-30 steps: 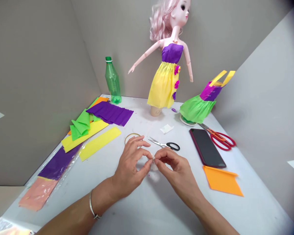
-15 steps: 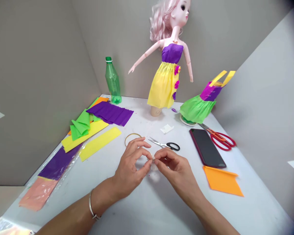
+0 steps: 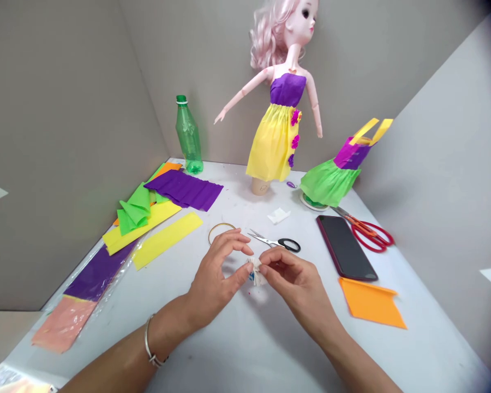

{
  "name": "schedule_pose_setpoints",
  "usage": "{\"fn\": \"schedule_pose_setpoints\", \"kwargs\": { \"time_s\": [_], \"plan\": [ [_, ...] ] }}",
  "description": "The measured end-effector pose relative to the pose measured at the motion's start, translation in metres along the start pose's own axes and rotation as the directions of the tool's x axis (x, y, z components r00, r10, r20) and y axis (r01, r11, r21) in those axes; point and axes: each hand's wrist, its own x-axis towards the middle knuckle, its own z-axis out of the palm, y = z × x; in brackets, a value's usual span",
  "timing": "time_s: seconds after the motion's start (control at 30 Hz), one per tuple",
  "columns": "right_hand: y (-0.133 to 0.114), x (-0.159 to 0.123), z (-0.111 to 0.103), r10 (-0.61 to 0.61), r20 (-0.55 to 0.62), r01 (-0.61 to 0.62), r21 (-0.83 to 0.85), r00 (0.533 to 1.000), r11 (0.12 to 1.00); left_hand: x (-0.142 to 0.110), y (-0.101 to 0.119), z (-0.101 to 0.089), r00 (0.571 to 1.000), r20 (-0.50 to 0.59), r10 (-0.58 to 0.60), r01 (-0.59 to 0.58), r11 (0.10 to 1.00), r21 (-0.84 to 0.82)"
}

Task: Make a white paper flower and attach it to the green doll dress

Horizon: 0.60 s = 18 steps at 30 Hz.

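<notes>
A small, gathered white scrap of paper or cloth (image 3: 256, 277) with a blue bit at its lower left is between my hands above the table. My right hand (image 3: 294, 278) pinches its right side between thumb and index finger. On the other side, the thumb of my left hand (image 3: 216, 273) touches the scrap, while the left fingers are lifted and apart from the thumb. Just beyond my hands lie small black-handled scissors (image 3: 288, 244) with their blades parted. A thin golden ring (image 3: 210, 232) lies partly behind my left fingers.
A doll (image 3: 288, 90) in a purple-and-yellow dress stands at the back. Right are a small green-skirted dress (image 3: 331, 180), red scissors (image 3: 372, 234), a phone (image 3: 346, 245) and orange paper (image 3: 372, 305). Left are a green bottle (image 3: 188, 136), purple paper (image 3: 184, 188) and yellow strips (image 3: 167, 240).
My left index finger has lifted away from the thumb, opening the pinch. The white scrap shows more now, and its blue bit has come into view. My right hand still pinches it.
</notes>
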Motion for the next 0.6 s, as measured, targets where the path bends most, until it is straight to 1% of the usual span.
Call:
{"fn": "schedule_pose_setpoints", "kwargs": {
  "time_s": [0.13, 0.2, 0.3, 0.6],
  "plan": [
    [-0.0001, -0.0012, -0.0010, 0.016, 0.022, -0.016, 0.006, 1.000, 1.000, 0.0024, 0.0009, -0.0032, 0.982, 0.121, -0.148, 0.163, 0.979, -0.125],
    [-0.0004, -0.0015, -0.0013, 0.024, 0.026, -0.025, 0.012, 0.999, 1.000, 0.0030, 0.0008, -0.0043, 0.967, 0.177, -0.182, 0.215, 0.959, -0.186],
    [-0.0003, -0.0012, -0.0016, 0.030, 0.025, -0.030, 0.020, 0.999, 0.999, 0.0036, -0.0001, -0.0048, 0.948, 0.247, -0.202, 0.264, 0.932, -0.248],
    [-0.0021, 0.0001, -0.0014, 0.062, 0.059, -0.063, 0.012, 0.996, 0.998, 0.0053, 0.0003, -0.0041, 0.945, 0.244, -0.217, 0.286, 0.912, -0.294]
  ]
}}
